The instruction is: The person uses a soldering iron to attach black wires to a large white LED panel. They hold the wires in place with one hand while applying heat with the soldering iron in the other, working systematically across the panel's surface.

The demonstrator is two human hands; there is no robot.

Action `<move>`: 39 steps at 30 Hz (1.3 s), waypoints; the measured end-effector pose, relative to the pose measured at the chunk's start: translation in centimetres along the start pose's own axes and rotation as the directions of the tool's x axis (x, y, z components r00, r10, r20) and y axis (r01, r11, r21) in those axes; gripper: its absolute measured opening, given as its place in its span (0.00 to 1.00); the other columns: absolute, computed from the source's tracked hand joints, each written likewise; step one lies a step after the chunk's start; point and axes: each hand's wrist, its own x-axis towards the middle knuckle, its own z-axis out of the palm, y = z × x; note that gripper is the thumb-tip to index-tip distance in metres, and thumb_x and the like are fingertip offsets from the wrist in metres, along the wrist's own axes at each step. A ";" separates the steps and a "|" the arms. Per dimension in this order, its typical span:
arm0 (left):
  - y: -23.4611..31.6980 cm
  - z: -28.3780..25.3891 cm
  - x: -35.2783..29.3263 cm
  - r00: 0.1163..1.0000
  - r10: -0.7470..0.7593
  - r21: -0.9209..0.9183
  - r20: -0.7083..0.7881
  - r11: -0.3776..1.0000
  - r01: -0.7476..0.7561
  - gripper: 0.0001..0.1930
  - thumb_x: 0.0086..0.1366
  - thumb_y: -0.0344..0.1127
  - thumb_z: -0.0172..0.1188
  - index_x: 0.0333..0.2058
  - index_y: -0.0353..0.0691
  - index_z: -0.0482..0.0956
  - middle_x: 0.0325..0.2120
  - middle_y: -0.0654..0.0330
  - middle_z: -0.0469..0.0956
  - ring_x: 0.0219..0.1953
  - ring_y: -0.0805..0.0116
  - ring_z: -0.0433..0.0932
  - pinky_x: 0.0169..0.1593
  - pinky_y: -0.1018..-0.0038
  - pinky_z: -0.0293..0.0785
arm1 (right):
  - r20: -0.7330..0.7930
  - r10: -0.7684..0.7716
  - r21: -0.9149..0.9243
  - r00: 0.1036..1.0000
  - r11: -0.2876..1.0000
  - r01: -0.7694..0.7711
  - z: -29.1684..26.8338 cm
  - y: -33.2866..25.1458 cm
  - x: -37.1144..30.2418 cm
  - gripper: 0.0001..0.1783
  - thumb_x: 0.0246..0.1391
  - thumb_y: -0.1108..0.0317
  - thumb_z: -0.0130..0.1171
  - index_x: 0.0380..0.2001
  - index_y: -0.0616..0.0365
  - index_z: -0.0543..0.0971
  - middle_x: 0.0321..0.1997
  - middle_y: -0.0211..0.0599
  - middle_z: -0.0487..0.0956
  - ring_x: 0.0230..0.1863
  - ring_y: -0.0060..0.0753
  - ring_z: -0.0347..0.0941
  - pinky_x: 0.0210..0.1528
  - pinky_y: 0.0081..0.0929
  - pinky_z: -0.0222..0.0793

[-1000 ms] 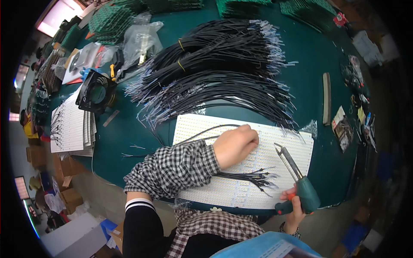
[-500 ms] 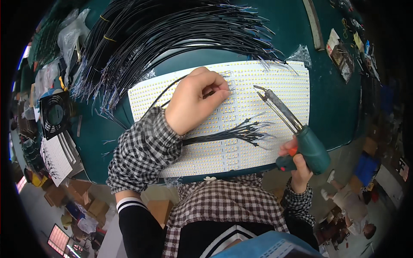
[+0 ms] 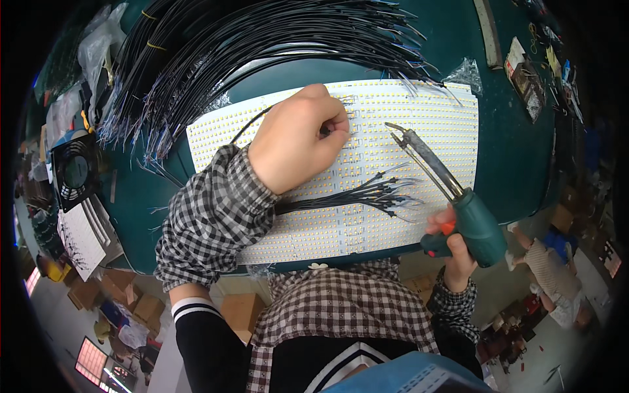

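Note:
My left hand is closed in a pinch above the upper middle of a white LED board. A black cable runs from the left into this hand; the fingers hide where it ends. In my right hand is a green soldering gun. Its dark tip points up and left, over the board and a little right of my left fingers. A bundle of short black cables with stripped wire ends lies across the board, below my left hand.
A large heap of black cables covers the far side of the green table. At the left are a black fan and stacked white boards. Clear plastic lies beyond the board's right corner. Another person is at the far right.
My left hand has shifted slightly to the left and turned a little, still pinching. The soldering gun has stayed nearly in place. The view has moved a little.

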 end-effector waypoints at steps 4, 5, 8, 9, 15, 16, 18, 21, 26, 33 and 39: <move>0.1 0.2 0.2 1.000 -0.007 0.067 0.000 0.998 0.007 0.03 0.58 0.26 0.65 0.30 0.34 0.80 0.28 0.58 0.73 0.29 0.68 0.75 0.33 0.74 0.73 | 0.049 0.040 0.004 0.998 0.999 -0.040 0.0 -0.3 0.0 0.34 0.59 0.48 0.66 0.50 0.73 0.76 0.41 0.49 0.81 0.37 0.39 0.81 0.41 0.35 0.78; 0.1 0.3 0.2 1.000 -0.004 0.062 -0.005 0.998 0.004 0.03 0.57 0.26 0.65 0.29 0.34 0.80 0.28 0.59 0.73 0.29 0.68 0.75 0.33 0.73 0.73 | 0.057 0.047 0.013 0.997 0.999 -0.048 0.0 -0.2 -0.1 0.33 0.59 0.48 0.66 0.49 0.73 0.76 0.40 0.48 0.81 0.38 0.39 0.80 0.41 0.35 0.78; 0.0 0.5 0.3 1.000 0.008 0.062 -0.016 0.998 -0.007 0.03 0.57 0.25 0.65 0.29 0.34 0.80 0.28 0.59 0.74 0.29 0.67 0.76 0.33 0.73 0.73 | 0.095 0.047 -0.054 0.994 0.998 -0.042 -0.4 0.0 -0.1 0.30 0.58 0.51 0.67 0.47 0.72 0.76 0.39 0.46 0.80 0.39 0.40 0.80 0.42 0.37 0.77; 0.0 0.5 0.2 1.000 0.009 0.065 -0.021 0.998 -0.007 0.03 0.57 0.25 0.65 0.29 0.34 0.80 0.28 0.58 0.74 0.29 0.67 0.77 0.33 0.73 0.74 | 0.114 0.047 -0.094 0.992 0.995 -0.037 -0.5 -0.2 -0.1 0.29 0.58 0.52 0.67 0.47 0.71 0.76 0.39 0.46 0.80 0.40 0.40 0.80 0.42 0.37 0.77; 0.0 0.6 0.2 0.999 0.036 0.126 -0.035 0.992 -0.031 0.03 0.56 0.26 0.65 0.29 0.34 0.80 0.29 0.56 0.75 0.30 0.64 0.79 0.35 0.71 0.75 | 0.106 -0.027 -0.115 0.994 0.993 0.039 -0.5 0.7 -0.1 0.27 0.60 0.55 0.66 0.47 0.71 0.77 0.40 0.46 0.81 0.39 0.40 0.80 0.42 0.37 0.77; -0.1 0.6 0.3 0.999 0.042 0.127 -0.027 0.991 -0.038 0.03 0.56 0.26 0.65 0.29 0.34 0.80 0.29 0.56 0.75 0.30 0.63 0.79 0.35 0.70 0.76 | 0.098 -0.021 -0.095 0.995 0.995 0.031 -0.6 0.9 -0.2 0.26 0.57 0.60 0.69 0.49 0.71 0.77 0.39 0.45 0.82 0.39 0.38 0.81 0.44 0.35 0.78; -0.1 0.4 0.5 1.000 0.027 0.098 -0.008 0.995 -0.026 0.03 0.56 0.26 0.65 0.29 0.34 0.81 0.29 0.55 0.75 0.30 0.63 0.79 0.35 0.70 0.76 | 0.087 -0.009 -0.053 0.996 0.999 0.014 -1.0 1.5 -0.2 0.29 0.50 0.70 0.76 0.53 0.71 0.77 0.38 0.43 0.86 0.40 0.34 0.84 0.47 0.32 0.79; -0.1 0.2 0.6 1.000 0.018 0.096 0.006 0.995 -0.019 0.03 0.56 0.26 0.65 0.29 0.34 0.81 0.29 0.55 0.75 0.29 0.63 0.78 0.35 0.70 0.76 | 0.130 -0.012 -0.130 0.991 0.991 0.029 -1.2 1.4 0.0 0.31 0.50 0.70 0.76 0.55 0.71 0.76 0.39 0.42 0.86 0.40 0.33 0.84 0.47 0.31 0.79; -0.1 0.3 0.6 1.000 0.016 0.102 0.008 0.995 -0.016 0.03 0.56 0.25 0.65 0.29 0.34 0.80 0.29 0.55 0.75 0.29 0.63 0.78 0.35 0.70 0.75 | 0.121 -0.021 -0.196 0.992 0.980 0.044 -0.8 1.4 0.1 0.32 0.48 0.72 0.77 0.55 0.71 0.77 0.38 0.41 0.87 0.39 0.30 0.85 0.47 0.28 0.80; 0.0 0.3 0.6 1.000 0.024 0.104 0.006 0.994 -0.024 0.03 0.56 0.25 0.65 0.29 0.34 0.80 0.28 0.56 0.75 0.29 0.62 0.78 0.34 0.69 0.75 | 0.117 -0.026 -0.238 0.993 0.970 0.054 -0.7 1.5 0.2 0.31 0.46 0.72 0.77 0.53 0.72 0.78 0.37 0.41 0.87 0.39 0.30 0.86 0.46 0.27 0.80; -0.1 0.3 0.5 1.000 0.021 0.112 0.004 0.993 -0.021 0.03 0.56 0.26 0.65 0.29 0.35 0.80 0.28 0.56 0.75 0.29 0.62 0.78 0.34 0.69 0.75 | 0.103 0.066 -0.221 0.993 0.974 -0.041 -0.4 0.9 0.2 0.31 0.46 0.72 0.78 0.53 0.73 0.78 0.36 0.41 0.87 0.38 0.30 0.85 0.46 0.26 0.80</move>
